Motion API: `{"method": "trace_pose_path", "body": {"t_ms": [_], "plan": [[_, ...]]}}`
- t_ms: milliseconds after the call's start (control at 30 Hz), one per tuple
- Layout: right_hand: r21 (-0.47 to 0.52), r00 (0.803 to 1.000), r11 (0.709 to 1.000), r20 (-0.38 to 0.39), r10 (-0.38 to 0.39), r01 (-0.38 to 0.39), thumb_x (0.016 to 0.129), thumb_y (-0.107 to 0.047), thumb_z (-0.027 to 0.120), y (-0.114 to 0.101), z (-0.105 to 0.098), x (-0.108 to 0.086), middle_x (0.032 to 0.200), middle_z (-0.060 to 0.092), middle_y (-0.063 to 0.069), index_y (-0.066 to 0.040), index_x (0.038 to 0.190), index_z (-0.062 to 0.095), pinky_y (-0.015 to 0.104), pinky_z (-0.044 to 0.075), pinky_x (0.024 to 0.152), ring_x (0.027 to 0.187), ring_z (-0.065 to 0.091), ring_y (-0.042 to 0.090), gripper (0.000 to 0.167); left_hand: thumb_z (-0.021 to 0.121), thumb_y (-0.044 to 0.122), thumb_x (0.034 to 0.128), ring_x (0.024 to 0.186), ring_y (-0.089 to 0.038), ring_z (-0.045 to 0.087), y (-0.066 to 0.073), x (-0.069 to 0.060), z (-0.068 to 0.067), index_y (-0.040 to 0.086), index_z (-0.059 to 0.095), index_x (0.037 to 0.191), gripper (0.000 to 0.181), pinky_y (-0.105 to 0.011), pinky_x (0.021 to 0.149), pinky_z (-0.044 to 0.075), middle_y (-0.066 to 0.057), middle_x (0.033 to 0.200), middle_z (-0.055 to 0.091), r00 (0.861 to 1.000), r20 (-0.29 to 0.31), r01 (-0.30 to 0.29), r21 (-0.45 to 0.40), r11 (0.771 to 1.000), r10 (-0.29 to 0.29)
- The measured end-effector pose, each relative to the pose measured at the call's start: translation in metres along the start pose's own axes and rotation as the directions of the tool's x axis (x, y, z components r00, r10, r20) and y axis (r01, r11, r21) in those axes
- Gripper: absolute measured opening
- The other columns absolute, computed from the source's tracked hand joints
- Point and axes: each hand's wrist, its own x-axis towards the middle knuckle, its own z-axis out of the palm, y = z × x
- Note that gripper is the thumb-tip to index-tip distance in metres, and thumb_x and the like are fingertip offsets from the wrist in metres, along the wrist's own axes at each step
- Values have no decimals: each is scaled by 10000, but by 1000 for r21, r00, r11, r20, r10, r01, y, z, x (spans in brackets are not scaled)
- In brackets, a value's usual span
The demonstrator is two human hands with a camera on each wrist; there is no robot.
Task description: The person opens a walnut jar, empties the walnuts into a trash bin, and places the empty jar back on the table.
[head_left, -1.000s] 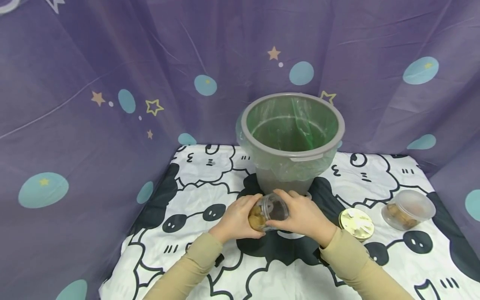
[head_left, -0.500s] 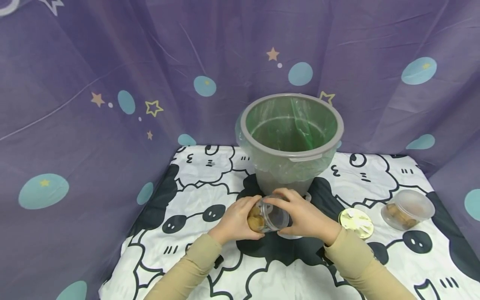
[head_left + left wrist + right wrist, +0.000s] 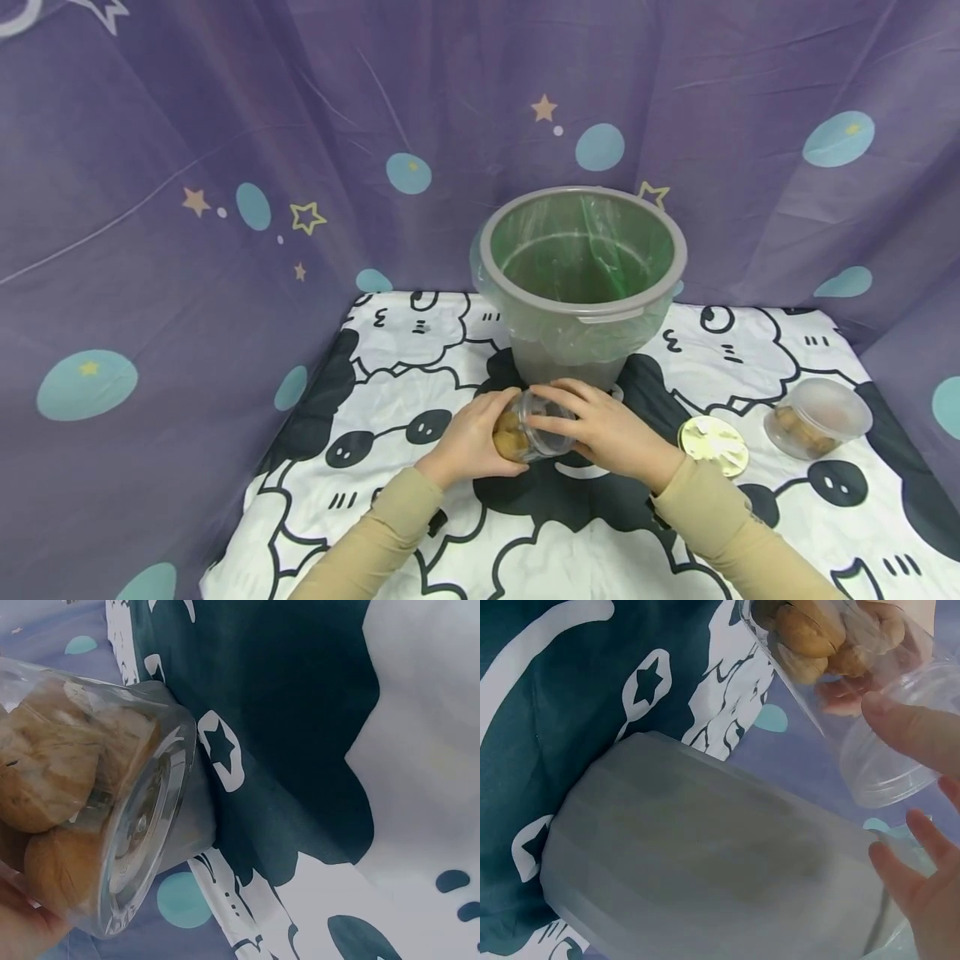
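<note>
Jar [image 3: 528,442] tipped sideways over desk [image 3: 405,408], just in front of bin [image 3: 573,371]. Left hand [image 3: 468,442] fingers curled round end with brown lumps [image 3: 52,772]; right hand [image 3: 603,429] fingers spread loosely by other end, not really gripping. Risk imo: left grip slips on slick wall, or jar tilts more, lumps slide. Can't tell if mouth's covered. Gold lid [image 3: 714,446], tub [image 3: 817,419] off right, clear of hands; bin blocks far side.

The left sleeve [image 3: 371,537] and right sleeve [image 3: 738,537] are plain tan cloth; beside the left cuff [image 3: 412,500] shows a small black piece [image 3: 437,522].
</note>
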Motion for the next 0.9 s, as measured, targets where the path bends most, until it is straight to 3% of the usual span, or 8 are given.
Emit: {"method": "trace_pose_path", "body": {"t_ms": [200,367,500,600,733,833,900], "plan": [[79,996,993,-5,88,-87,619,-102,881,2,-2,-3,1456,349,139,-291,1398,433,451,512,878,1241,450,329,919,877,412,559,1079,-203,569,1,2,-1,87,417,1373,990,-359,897,503,-77,1237,563,1000,-17,-18,10,1000,18],[144,976,966,31,214,-216,558,-291,916,6,-11,-5,1427,367,167,-259,1415,416,478,527,820,1178,508,367,993,877,423,553,1091,-210,564,-1,1,0,84,423,1369,992,-365,909,496,-73,1238,561,999,-25,-23,33,999,24],[231,947,919,31,321,-319,606,-445,866,6,-11,-5,1355,461,115,-201,1415,431,459,532,811,1118,561,308,950,874,431,554,1096,-209,562,-1,-1,1,93,424,1368,990,-362,914,493,-63,1236,562,999,-31,-20,47,999,22],[305,915,865,67,398,-399,723,-472,782,2,-8,-3,1281,523,100,-170,1404,447,443,532,812,1057,597,278,817,863,448,568,1098,-206,561,0,-1,2,103,415,1375,986,-353,918,493,-58,1239,562,999,-27,-21,60,998,22],[322,868,807,135,479,-495,798,-486,707,-5,-3,1,1210,566,123,-154,1392,461,423,535,768,963,629,270,724,856,465,576,1100,-210,563,1,-1,3,95,416,1377,986,-346,926,492,-61,1241,563,999,-21,-26,78,997,27],[309,840,782,170,515,-541,796,-508,697,-9,0,4,1192,578,137,-152,1386,468,410,537,731,919,636,257,727,858,465,572,1091,-211,566,1,-1,4,85,422,1372,987,-346,923,492,-63,1238,564,999,-21,-31,86,996,33],[296,832,778,177,525,-554,783,-524,700,-11,2,6,1167,590,137,-153,1381,473,394,538,695,873,639,238,739,859,463,571,1090,-213,567,1,-1,5,87,423,1371,985,-345,921,493,-62,1237,565,999,-24,-31,89,996,33]]}}
